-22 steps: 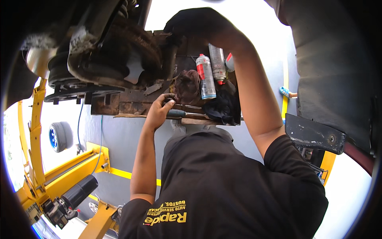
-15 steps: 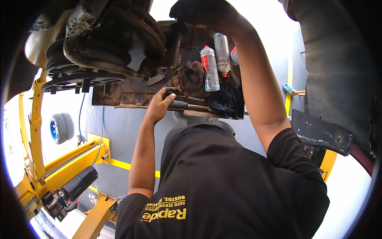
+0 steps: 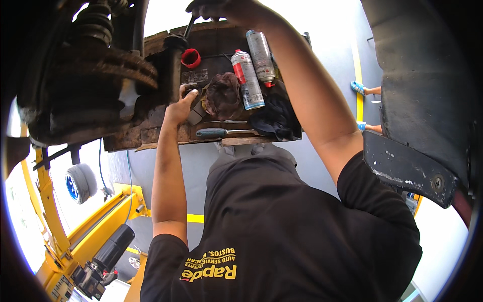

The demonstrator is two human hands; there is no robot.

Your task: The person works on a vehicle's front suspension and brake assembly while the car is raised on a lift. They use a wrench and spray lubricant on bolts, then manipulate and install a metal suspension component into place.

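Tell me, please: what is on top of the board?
Visible: two spray cans, brown rag, black cloth, red ring, handled tool, among others. Anything beneath rag or cloth cannot be seen.

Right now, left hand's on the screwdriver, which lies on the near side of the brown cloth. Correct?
Not the hand: in the head view the left hand is off the screwdriver, to the left of the brown cloth. The screwdriver does lie on the cloth's near side.
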